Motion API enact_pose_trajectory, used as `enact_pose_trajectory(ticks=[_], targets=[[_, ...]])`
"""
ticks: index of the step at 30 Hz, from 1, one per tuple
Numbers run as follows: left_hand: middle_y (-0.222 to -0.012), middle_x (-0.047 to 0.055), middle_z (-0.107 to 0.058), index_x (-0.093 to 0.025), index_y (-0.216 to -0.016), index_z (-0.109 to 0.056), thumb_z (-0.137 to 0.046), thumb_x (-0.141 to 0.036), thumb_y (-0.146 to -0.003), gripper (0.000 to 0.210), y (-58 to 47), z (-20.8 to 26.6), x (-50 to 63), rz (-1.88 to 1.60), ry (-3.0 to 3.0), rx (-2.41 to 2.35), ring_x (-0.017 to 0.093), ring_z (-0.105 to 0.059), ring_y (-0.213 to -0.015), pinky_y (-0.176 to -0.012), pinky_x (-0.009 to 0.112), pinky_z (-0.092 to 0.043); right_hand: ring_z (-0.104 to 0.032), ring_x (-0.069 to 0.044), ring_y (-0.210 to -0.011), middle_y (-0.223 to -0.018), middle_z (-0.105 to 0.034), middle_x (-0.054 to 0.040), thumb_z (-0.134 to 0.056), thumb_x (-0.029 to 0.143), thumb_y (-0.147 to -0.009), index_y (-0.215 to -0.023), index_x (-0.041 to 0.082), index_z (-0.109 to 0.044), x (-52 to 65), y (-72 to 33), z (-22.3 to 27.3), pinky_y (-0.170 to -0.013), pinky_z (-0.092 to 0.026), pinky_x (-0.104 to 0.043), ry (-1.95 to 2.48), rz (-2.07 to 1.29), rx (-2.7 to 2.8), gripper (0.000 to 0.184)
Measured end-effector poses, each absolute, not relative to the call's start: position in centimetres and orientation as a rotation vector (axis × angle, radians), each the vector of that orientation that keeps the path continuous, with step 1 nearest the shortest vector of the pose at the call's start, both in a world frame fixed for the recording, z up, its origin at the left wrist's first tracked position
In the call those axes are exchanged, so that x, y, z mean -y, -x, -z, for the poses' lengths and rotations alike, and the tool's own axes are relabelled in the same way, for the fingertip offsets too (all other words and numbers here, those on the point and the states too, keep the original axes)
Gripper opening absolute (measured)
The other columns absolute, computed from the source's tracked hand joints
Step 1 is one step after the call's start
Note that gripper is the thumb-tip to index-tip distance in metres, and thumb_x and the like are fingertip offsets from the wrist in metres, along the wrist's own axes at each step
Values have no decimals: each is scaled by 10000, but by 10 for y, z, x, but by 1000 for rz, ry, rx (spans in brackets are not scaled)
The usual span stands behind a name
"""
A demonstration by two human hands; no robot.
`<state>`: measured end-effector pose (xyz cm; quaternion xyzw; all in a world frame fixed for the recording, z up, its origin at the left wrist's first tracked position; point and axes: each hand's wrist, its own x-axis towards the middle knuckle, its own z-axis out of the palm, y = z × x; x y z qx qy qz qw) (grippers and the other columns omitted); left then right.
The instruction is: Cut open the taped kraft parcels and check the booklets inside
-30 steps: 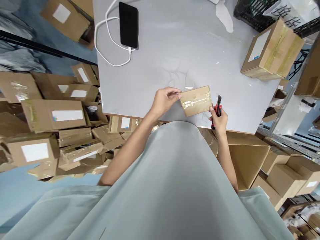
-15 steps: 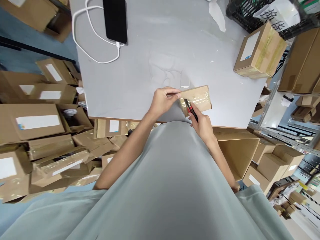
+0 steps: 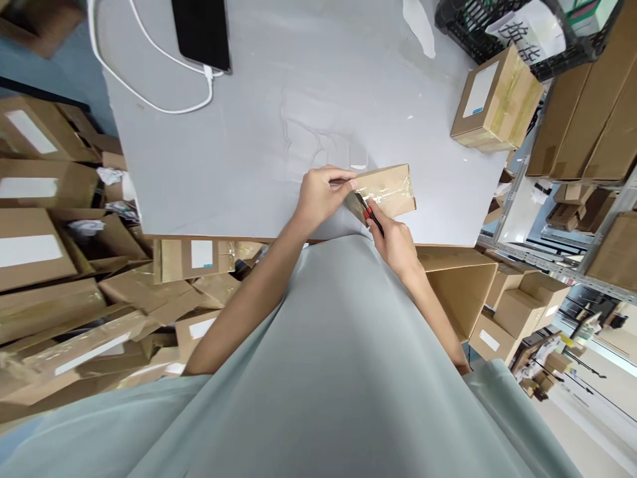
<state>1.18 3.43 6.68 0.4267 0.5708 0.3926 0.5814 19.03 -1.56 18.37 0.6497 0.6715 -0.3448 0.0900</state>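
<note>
A small taped cardboard box [image 3: 391, 186] is at the front edge of the grey table [image 3: 223, 172]. My left hand [image 3: 321, 196] pinches the box's left corner between thumb and fingers. In my right hand [image 3: 395, 242] is a black and red box cutter [image 3: 369, 213], fingers wrapped round its handle. The cutter's tip lies at the left end of the box, by the shiny clear tape. Whether the blade is in the tape I cannot tell.
A phone [image 3: 202, 33] with a white cable [image 3: 164, 109] lies at the back left. At the back right stand a taped box [image 3: 497, 99] and a black crate [image 3: 462, 30]. Cardboard boxes [image 3: 44, 305] pile up left of the table; an open carton [image 3: 460, 292] sits below its front right edge.
The view has shifted, so most things appear further left. The cutter's tip has moved slightly along the box's left end towards my left hand, and the box is tilted a little differently.
</note>
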Motion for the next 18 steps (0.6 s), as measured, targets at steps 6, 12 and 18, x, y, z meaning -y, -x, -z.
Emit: enact_pose_trajectory(ticks=[6,12,18], targets=[[-1161,60,-853,-229,-1058,-884,-811,-305,-928,168,-12,-66,-34,-944,-1002,-1321,262,-792,-1098,-1053,426,-666,-818,-298,-1084,-1353,-833,-97,-424,323,-1155,-1747,259,-458,14,-190,-186,-987,-614,-417,-1959,991,-2013,596],[-1127,52,-860,-240,-1019,-888,-816,-292,-908,142,-13,-66,-35,-957,-993,-1324,261,-799,-1065,-1029,420,-669,-815,-302,-1065,-1331,-839,-103,-411,313,-1162,-1738,263,-476,7,-187,-195,-967,-608,-404,-1896,965,-1992,582],[-1080,43,-868,-236,-994,-895,-798,-274,-884,151,-19,-68,-40,-936,-990,-1391,258,-804,-1030,-1007,411,-668,-814,-319,-1056,-1277,-850,-122,-381,272,-1171,-1728,230,-480,-7,-181,-202,-951,-598,-404,-1786,902,-1963,568]])
